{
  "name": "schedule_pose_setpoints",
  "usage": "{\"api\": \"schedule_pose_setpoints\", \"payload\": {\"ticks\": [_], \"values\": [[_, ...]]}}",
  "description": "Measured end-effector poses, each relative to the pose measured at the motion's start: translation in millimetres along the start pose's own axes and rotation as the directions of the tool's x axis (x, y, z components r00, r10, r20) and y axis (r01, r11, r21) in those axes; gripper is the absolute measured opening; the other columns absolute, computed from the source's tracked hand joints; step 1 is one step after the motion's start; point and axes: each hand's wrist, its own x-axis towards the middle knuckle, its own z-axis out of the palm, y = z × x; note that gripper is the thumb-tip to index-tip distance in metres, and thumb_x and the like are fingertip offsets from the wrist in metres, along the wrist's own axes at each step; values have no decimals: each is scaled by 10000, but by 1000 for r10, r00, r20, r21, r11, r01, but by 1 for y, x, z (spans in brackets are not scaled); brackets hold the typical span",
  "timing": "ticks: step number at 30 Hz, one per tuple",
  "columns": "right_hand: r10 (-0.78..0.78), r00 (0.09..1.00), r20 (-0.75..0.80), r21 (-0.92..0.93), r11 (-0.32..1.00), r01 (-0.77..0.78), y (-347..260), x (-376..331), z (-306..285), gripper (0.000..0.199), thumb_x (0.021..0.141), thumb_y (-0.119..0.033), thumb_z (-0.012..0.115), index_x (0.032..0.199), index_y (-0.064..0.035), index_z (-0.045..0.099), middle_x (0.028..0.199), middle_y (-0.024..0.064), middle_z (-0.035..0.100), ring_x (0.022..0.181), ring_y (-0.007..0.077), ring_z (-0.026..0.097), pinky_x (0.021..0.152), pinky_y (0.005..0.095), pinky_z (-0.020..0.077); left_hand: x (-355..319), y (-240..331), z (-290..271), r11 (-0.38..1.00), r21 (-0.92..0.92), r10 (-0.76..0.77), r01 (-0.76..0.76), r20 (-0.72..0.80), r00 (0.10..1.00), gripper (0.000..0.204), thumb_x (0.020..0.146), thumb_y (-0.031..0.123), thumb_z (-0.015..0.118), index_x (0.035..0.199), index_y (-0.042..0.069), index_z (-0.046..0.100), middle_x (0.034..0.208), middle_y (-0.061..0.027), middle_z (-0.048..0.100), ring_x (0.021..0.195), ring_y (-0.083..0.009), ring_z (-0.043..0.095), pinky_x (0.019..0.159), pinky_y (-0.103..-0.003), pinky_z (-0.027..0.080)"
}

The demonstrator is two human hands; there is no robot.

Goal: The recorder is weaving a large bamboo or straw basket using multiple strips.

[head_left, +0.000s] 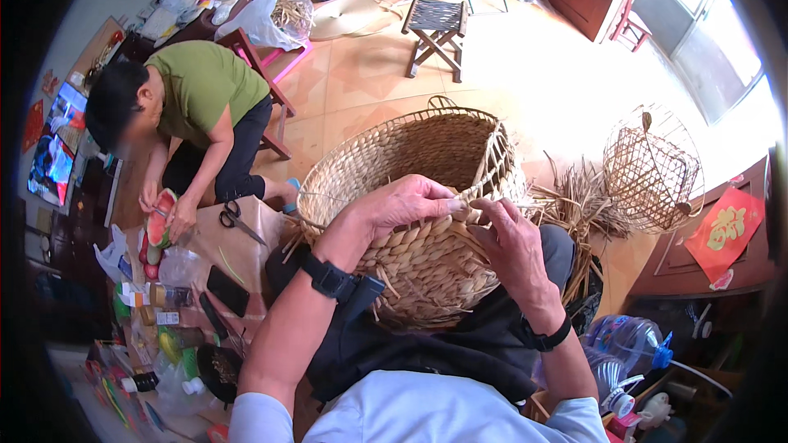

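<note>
A large basket woven from thick plaited straw [427, 283] rests on my lap, tilted, its wide mouth turned up and away from me. My left hand [410, 207] comes over the near rim, thumb and fingertips pinched on the weave there. Close beside it, my right hand [510, 250] is closed at the same stretch of rim, fingers bent around the straw. The fingertips of both hands almost meet. Whether a loose strand lies between them is too small to make out. Short straw ends poke out of the basket's near wall. Dark bands circle both my wrists.
At left, a person in a green shirt [209, 74] bends over a cut watermelon [162, 217]. Scissors [240, 223] and a phone [228, 290] lie on the table [263, 221]. Loose straw [579, 197] and an openwork basket [654, 168] are at right. A folding stool [437, 33] stands ahead.
</note>
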Motion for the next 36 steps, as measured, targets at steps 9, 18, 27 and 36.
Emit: {"api": "schedule_pose_setpoints", "payload": {"ticks": [9,18,27,36], "values": [[-28,998,50,-118,992,33,2,10,6,372,840,-79,794,1197,-104,695,958,105,615,830,329,683,698,427,562,2,-5,15,947,291,212,-135,-252,944,462,1015,445,705,1114,-6,716,938,-16,698,824,-93,610,714,-286,502],[85,925,369,288,936,-201,6,47,-15,337,805,8,815,1135,-52,782,954,92,650,853,232,705,768,328,581,-17,-10,50,695,710,556,-114,-431,710,263,882,218,720,1066,40,657,998,-163,700,937,-362,708,831,-445,555],[-224,924,311,-279,907,314,-24,32,-8,297,829,-53,710,1103,-54,597,883,113,551,665,336,631,550,474,486,-15,-8,44,699,711,506,-74,-418,755,282,880,206,774,1068,34,654,1033,-161,666,992,-369,682,856,-447,541],[-524,794,307,-233,768,597,-32,64,-37,203,890,-75,663,1080,-60,592,914,116,600,935,316,631,780,480,499,-11,-18,38,614,767,621,-186,-324,713,291,957,276,697,1088,28,620,1000,-183,666,969,-405,676,846,-492,540]]}}
